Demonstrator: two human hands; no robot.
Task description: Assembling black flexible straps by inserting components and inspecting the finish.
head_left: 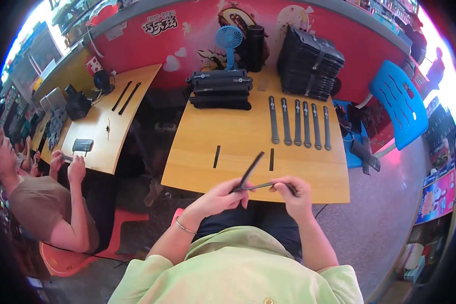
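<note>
Over the near edge of the wooden table (192,157), both my hands are closed on a dark strap (251,168). My left hand (220,197) pinches it near its middle, and one length sticks up and away past the fingers. The part between the hands runs to my right hand (298,198), whose fingers grip it near an end. Just beyond my hands lie two short black strips (217,156), spaced apart on the tabletop. Farther right, several flat black straps (298,124) with rounded ends rest side by side in a row.
A stack of black folded bundles (220,88) is at the back left, and a taller black stack (311,63) at the back right. Between them stand a blue fan (229,40) and a black cylinder (255,48). A co-worker (55,207) sits left; a blue chair (399,104) stands right.
</note>
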